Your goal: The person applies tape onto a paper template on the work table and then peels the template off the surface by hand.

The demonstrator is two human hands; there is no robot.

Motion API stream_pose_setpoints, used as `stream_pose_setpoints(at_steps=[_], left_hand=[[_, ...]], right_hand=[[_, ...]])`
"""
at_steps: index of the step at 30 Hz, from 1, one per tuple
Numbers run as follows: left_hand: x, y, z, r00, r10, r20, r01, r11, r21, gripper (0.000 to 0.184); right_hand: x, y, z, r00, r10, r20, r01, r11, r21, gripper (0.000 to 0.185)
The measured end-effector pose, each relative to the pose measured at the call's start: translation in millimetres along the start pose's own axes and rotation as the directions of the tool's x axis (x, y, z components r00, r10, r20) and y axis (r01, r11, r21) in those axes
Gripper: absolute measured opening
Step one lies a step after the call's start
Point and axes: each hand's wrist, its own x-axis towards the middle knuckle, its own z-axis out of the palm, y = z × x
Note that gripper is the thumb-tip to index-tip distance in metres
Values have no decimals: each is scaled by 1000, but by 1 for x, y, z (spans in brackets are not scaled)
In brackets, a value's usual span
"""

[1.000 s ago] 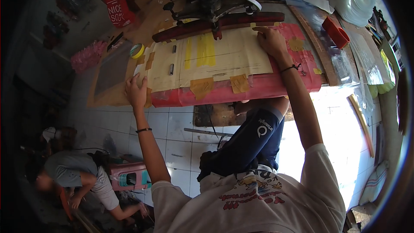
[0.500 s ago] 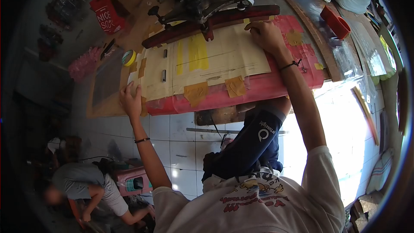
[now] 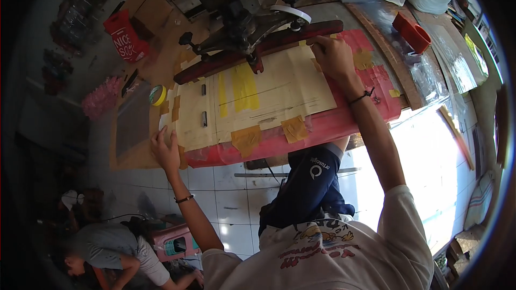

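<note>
A cream-coloured sheet (image 3: 282,88) lies on a red padded board (image 3: 333,122), fixed with patches of brown tape (image 3: 246,140) and strips of yellow tape. Across its far side runs a dark red bar (image 3: 193,72), carried by a black metal arm with knobs (image 3: 239,21). My left hand (image 3: 165,150) rests at the board's near left corner, its fingers apart. At the far right, my right hand (image 3: 336,59) is on the sheet beside the bar's end. Its fingers are curled together, and what they hold, if anything, is hidden.
Left of the board are a yellow tape roll (image 3: 157,95), a pink bundle (image 3: 102,96) and a red bag (image 3: 125,36). A red container (image 3: 411,33) and clear plastic sheets (image 3: 454,56) lie at right. Another person (image 3: 110,249) bends low at the lower left.
The board and bar appear slightly lower in view as my head shifts. My right fingers have curled in more beside the bar's end; my left hand stays at the corner.
</note>
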Motion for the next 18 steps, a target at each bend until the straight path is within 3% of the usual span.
stream_pose_setpoints(at_steps=[4,7,10,14,18], left_hand=[[0,-1,0,1000,31,5,-31,1000,-3,42],[-3,1,-3,998,52,27,-52,999,-3,41],[0,-5,-2,997,70,28,-69,997,-36,38],[-1,-5,-2,997,62,51,-57,994,-96,34],[1,-5,-5,995,73,65,-66,992,-111,32]], right_hand=[[-2,-6,-21,986,2,-168,13,996,86,16],[-9,-2,-53,959,182,-219,-144,973,178,18],[-38,-15,-95,926,248,-285,-151,934,323,20],[-109,3,-134,844,435,-312,-406,900,157,21],[-175,26,-136,844,460,-276,-457,886,79,21]])
